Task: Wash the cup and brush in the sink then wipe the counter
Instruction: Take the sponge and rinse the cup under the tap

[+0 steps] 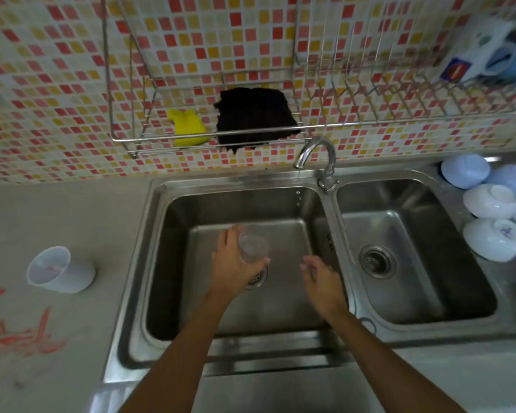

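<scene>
My left hand (231, 265) grips a small clear cup (253, 248) over the left basin of the steel sink (161, 234), just above the drain. My right hand (319, 278) hovers beside it to the right, fingers relaxed and holding nothing; it is a little blurred. A few drops fall from the tap (316, 153) at the back between the two basins. I see no brush. Red paint smears (21, 332) mark the grey counter at the left.
A white plastic cup (60, 271) lies tilted on the counter left of the sink. A wall rack holds a yellow sponge (188, 126) and a dark cloth (255, 117). Upturned white bowls (489, 210) are stacked right of the right basin (414, 248).
</scene>
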Demonstrator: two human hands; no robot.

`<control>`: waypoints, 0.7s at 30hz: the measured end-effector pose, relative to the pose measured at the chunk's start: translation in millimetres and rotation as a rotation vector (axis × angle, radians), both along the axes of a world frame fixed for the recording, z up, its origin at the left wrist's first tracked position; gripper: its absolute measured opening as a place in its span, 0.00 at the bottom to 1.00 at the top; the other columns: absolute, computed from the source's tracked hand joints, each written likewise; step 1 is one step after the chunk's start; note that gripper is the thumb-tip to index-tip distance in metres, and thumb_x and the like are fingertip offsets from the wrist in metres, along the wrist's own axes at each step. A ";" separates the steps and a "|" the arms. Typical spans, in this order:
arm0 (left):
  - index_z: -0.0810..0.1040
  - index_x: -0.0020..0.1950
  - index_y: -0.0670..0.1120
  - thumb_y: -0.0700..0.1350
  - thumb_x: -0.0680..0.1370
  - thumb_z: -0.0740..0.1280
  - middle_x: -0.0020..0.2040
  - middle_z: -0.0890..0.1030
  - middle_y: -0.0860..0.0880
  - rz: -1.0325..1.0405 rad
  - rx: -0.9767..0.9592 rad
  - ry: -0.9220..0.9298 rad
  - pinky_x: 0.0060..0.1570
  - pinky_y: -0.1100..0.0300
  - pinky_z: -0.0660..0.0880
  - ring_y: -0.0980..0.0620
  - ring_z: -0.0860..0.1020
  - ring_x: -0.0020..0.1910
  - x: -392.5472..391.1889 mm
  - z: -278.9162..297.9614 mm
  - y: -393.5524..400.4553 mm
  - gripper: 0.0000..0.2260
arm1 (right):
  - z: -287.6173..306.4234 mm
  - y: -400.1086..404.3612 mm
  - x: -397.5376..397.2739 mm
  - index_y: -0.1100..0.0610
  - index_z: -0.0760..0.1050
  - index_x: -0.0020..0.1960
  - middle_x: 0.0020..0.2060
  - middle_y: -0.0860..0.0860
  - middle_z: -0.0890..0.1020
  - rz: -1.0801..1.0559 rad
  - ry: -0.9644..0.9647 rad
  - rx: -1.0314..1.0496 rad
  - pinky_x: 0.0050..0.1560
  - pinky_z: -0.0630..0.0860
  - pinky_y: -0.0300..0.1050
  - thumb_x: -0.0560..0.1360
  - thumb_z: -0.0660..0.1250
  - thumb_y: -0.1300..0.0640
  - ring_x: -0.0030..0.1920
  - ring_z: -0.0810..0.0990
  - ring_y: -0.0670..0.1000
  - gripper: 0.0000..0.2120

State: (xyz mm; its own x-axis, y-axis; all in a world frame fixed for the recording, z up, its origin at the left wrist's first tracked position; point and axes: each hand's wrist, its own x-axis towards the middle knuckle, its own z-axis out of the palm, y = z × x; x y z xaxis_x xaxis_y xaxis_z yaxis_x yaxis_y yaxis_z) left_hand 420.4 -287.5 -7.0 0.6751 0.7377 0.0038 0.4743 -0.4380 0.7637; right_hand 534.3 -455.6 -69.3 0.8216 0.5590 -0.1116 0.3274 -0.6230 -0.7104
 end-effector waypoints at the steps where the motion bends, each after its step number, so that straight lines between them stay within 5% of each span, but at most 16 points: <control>1: 0.68 0.67 0.48 0.53 0.62 0.79 0.64 0.70 0.48 -0.019 0.007 0.086 0.63 0.47 0.68 0.49 0.72 0.61 -10.4 -6.4 -0.6 0.37 | -8.1 -3.8 -20.2 0.56 0.76 0.61 0.50 0.55 0.84 0.043 0.019 -0.045 0.51 0.75 0.43 0.79 0.62 0.54 0.51 0.81 0.56 0.12; 5: 0.65 0.69 0.52 0.55 0.65 0.76 0.68 0.67 0.49 -0.110 0.098 0.301 0.64 0.49 0.60 0.48 0.68 0.66 -43.8 -27.6 -1.3 0.36 | -27.3 -13.6 -80.6 0.56 0.75 0.60 0.51 0.55 0.82 0.186 -0.011 -0.194 0.52 0.76 0.48 0.77 0.61 0.56 0.52 0.81 0.57 0.13; 9: 0.63 0.70 0.54 0.58 0.67 0.73 0.68 0.71 0.50 -0.257 0.260 0.497 0.61 0.50 0.60 0.47 0.67 0.66 -68.5 -46.9 1.5 0.35 | -23.8 -13.4 -92.0 0.55 0.76 0.50 0.43 0.54 0.82 0.188 -0.073 -0.311 0.42 0.76 0.47 0.77 0.59 0.54 0.44 0.81 0.56 0.09; 15: 0.66 0.69 0.54 0.59 0.68 0.72 0.65 0.70 0.47 -0.377 0.483 0.557 0.62 0.46 0.61 0.45 0.67 0.63 -95.5 -72.4 0.8 0.32 | -20.7 -7.9 -96.0 0.56 0.75 0.41 0.36 0.56 0.81 0.131 -0.106 -0.384 0.37 0.76 0.48 0.77 0.59 0.54 0.38 0.80 0.58 0.10; 21: 0.67 0.67 0.54 0.49 0.62 0.79 0.62 0.71 0.45 -0.438 0.573 0.637 0.69 0.37 0.53 0.44 0.69 0.63 -100.5 -79.1 4.4 0.37 | -18.5 -6.9 -99.0 0.57 0.78 0.44 0.36 0.56 0.81 0.101 -0.080 -0.377 0.38 0.79 0.50 0.76 0.60 0.56 0.37 0.81 0.58 0.09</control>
State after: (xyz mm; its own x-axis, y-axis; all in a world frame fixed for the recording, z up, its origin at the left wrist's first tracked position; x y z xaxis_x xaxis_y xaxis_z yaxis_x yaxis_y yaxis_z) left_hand 319.8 -283.2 -86.1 0.8902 0.4196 -0.1772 0.4316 -0.9014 0.0340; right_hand 435.3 -462.6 -87.8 0.7791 0.5694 -0.2623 0.4452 -0.7971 -0.4080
